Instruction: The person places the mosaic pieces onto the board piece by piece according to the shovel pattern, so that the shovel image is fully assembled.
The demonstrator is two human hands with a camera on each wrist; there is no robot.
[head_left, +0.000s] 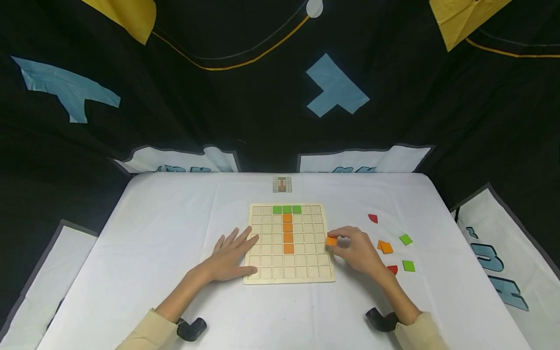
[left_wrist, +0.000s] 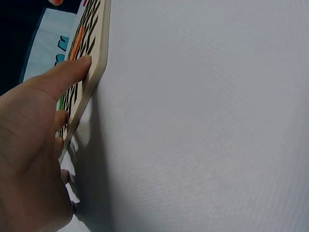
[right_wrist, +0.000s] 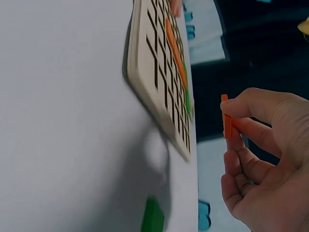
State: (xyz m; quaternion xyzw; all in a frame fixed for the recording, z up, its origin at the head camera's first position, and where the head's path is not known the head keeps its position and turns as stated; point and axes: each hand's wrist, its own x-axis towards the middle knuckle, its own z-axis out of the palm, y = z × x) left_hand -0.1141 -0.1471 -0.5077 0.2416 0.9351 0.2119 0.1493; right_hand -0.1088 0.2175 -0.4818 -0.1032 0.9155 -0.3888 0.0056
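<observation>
A wooden grid board [head_left: 312, 273] lies on the white table. Three green square tiles [head_left: 287, 209] fill neighbouring cells in its top row, and a column of several orange square tiles [head_left: 287, 227] runs down from the middle one. With fingers spread, my left hand [head_left: 225, 260] rests on the board's left edge; in the left wrist view the thumb [left_wrist: 72, 75] touches its rim. Just off the board's right edge, my right hand [head_left: 356, 250] pinches an orange square tile [right_wrist: 227, 126] between thumb and fingers, raised above the table.
To the right lie loose orange tiles [head_left: 386, 247], green tiles [head_left: 409, 266] and red rounded pieces [head_left: 373, 218]. A small card with a grid picture [head_left: 282, 184] lies beyond the board. Dark curtains [head_left: 245, 112] hang behind the table [head_left: 175, 209].
</observation>
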